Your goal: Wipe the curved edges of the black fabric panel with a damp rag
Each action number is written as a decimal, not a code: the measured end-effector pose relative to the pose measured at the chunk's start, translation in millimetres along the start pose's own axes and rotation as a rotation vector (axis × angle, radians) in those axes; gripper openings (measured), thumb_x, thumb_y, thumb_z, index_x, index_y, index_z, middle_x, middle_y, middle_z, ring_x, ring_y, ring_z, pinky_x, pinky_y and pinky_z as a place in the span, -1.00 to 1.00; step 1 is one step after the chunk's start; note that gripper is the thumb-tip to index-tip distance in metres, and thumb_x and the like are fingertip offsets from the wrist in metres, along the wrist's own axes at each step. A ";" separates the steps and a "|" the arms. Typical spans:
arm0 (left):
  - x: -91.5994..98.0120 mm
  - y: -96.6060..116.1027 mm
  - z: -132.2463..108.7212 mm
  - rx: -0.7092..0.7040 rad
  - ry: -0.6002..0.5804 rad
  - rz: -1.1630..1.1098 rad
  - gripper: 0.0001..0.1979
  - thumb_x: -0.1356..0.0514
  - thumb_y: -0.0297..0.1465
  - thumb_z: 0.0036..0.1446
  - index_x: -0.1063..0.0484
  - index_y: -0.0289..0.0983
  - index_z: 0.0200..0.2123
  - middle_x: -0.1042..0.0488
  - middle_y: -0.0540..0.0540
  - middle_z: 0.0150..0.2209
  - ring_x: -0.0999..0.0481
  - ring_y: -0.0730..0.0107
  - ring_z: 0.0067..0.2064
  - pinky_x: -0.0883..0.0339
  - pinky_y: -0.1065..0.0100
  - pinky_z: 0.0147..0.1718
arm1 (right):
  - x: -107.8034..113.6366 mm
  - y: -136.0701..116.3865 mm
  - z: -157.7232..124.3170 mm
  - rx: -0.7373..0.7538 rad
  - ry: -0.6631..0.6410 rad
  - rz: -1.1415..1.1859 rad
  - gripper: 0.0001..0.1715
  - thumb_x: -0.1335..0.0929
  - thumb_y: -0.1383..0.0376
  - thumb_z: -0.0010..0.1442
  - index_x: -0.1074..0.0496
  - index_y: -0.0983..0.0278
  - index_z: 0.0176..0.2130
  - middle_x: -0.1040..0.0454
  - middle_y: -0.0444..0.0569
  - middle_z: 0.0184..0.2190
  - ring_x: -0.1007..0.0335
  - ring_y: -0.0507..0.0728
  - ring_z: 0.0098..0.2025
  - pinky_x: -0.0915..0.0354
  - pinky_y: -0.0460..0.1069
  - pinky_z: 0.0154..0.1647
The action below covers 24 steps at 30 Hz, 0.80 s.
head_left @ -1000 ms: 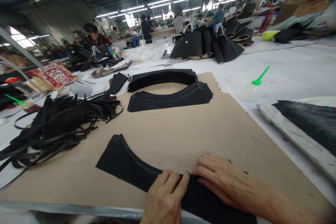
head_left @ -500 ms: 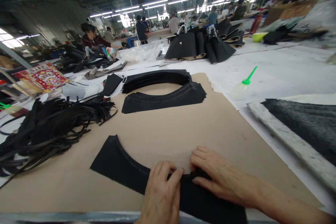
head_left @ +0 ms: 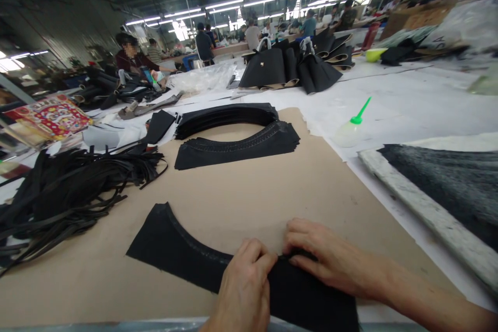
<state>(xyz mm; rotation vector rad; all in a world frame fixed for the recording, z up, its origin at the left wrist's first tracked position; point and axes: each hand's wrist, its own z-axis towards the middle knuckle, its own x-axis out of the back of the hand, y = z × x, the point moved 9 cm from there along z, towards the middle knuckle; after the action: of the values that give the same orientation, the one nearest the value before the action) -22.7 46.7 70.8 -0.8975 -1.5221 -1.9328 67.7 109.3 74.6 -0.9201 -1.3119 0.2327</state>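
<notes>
A black curved fabric-like piece (head_left: 177, 249) lies flat at the front of the brown sheet, its concave edge facing away from me. Along that edge runs a narrow folded rim. My left hand (head_left: 249, 282) presses on the middle of the piece, thumb and fingers closed at the rim. Just to its right, my right hand (head_left: 322, 251) pinches the same rim, fingers curled over the far side and thumb on the near side. The rim between the fingertips is partly hidden. Farther back rest a stack of similar black curved pieces (head_left: 237, 153) and a second stack (head_left: 227, 113).
A heap of black strips (head_left: 73, 181) lies at left on the brown sheet (head_left: 218, 192). At right are a bottle with a green spout (head_left: 356, 120) and a pale slab (head_left: 412, 199) bearing dark material. Black bags (head_left: 268, 67) stand behind; co-workers (head_left: 204, 44) are in the background.
My left hand has shifted a little right along the curved rim, nearer my right hand. The right hand has moved slightly right on the piece. The whole view has swung slightly.
</notes>
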 end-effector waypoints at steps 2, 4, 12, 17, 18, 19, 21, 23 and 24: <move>-2.1 3.0 -4.4 -0.061 0.006 0.045 -0.66 0.05 -0.61 0.11 -0.46 -0.26 -0.18 -0.43 -0.14 -0.28 -0.40 0.21 -0.24 -0.41 0.24 -0.29 | 1.9 -4.6 -3.3 0.049 0.016 -0.016 -0.83 -0.30 0.48 0.24 -0.38 0.21 -0.23 -0.40 -0.11 -0.21 -0.32 0.08 -0.12 -0.23 -0.03 -0.11; -4.3 6.1 -8.7 -0.120 0.015 0.110 -0.63 0.04 -0.61 0.12 -0.43 -0.31 -0.09 -0.43 -0.16 -0.27 -0.40 0.19 -0.24 -0.43 0.23 -0.29 | 3.0 -7.3 -7.6 0.091 0.032 -0.043 -0.82 -0.28 0.47 0.27 -0.38 0.22 -0.21 -0.40 -0.09 -0.21 -0.30 0.08 -0.12 -0.22 -0.03 -0.10; -7.8 11.6 -14.3 -0.222 0.059 0.238 -0.55 0.05 -0.64 0.11 -0.37 -0.44 0.05 -0.45 -0.19 -0.31 -0.40 0.20 -0.28 -0.46 0.24 -0.34 | 2.6 2.7 -14.1 0.061 0.015 -0.093 -0.70 -0.28 0.44 0.27 -0.34 0.22 0.00 -0.39 -0.02 -0.11 -0.28 0.13 -0.04 -0.22 0.03 0.02; -9.3 7.3 -13.4 -0.197 0.018 0.197 -0.54 0.02 -0.62 0.14 -0.34 -0.36 0.11 -0.42 -0.16 -0.29 -0.39 0.22 -0.24 -0.43 0.26 -0.31 | 5.1 1.1 -10.9 0.066 0.005 -0.064 -0.83 -0.28 0.45 0.27 -0.38 0.21 -0.19 -0.39 -0.08 -0.20 -0.29 0.10 -0.11 -0.22 0.00 -0.09; -9.3 6.7 -13.7 -0.193 0.017 0.189 -0.54 0.01 -0.62 0.14 -0.34 -0.34 0.10 -0.42 -0.16 -0.28 -0.39 0.22 -0.24 -0.43 0.27 -0.30 | 5.5 -0.3 -11.4 0.083 0.012 -0.065 -0.83 -0.27 0.46 0.27 -0.38 0.21 -0.19 -0.39 -0.08 -0.20 -0.28 0.10 -0.11 -0.22 0.00 -0.09; -9.2 6.4 -14.1 -0.192 0.018 0.183 -0.55 0.01 -0.62 0.15 -0.35 -0.32 0.09 -0.42 -0.15 -0.28 -0.39 0.23 -0.23 -0.42 0.27 -0.30 | 5.6 -1.5 -12.2 0.097 0.018 -0.073 -0.82 -0.26 0.46 0.27 -0.38 0.21 -0.20 -0.40 -0.08 -0.21 -0.28 0.10 -0.12 -0.21 0.01 -0.09; -8.3 6.1 -15.1 -0.187 0.032 0.181 -0.58 0.01 -0.61 0.16 -0.37 -0.31 0.06 -0.42 -0.14 -0.28 -0.39 0.23 -0.24 -0.40 0.26 -0.30 | 4.8 -3.1 -14.6 0.123 0.026 -0.104 -0.82 -0.25 0.45 0.29 -0.39 0.22 -0.20 -0.39 -0.06 -0.23 -0.27 0.11 -0.15 -0.19 0.02 -0.10; -7.5 5.9 -15.9 -0.179 0.050 0.200 -0.60 0.01 -0.61 0.17 -0.38 -0.30 0.04 -0.43 -0.14 -0.28 -0.39 0.23 -0.24 -0.38 0.24 -0.30 | 3.3 -4.0 -17.3 0.144 0.029 -0.146 -0.81 -0.22 0.42 0.33 -0.39 0.23 -0.21 -0.39 -0.05 -0.25 -0.26 0.11 -0.18 -0.17 0.03 -0.12; -7.1 6.1 -16.2 -0.181 0.059 0.215 -0.60 0.02 -0.61 0.17 -0.37 -0.30 0.04 -0.43 -0.13 -0.28 -0.39 0.23 -0.24 -0.38 0.24 -0.30 | 2.4 -4.2 -18.4 0.153 0.027 -0.167 -0.79 -0.20 0.40 0.35 -0.40 0.23 -0.21 -0.39 -0.05 -0.26 -0.25 0.11 -0.19 -0.16 0.03 -0.14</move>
<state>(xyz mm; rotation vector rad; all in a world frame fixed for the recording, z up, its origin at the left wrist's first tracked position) -16.4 29.5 66.8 -1.0260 -1.1797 -1.9417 83.4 99.9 79.7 -0.6786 -1.3191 0.1866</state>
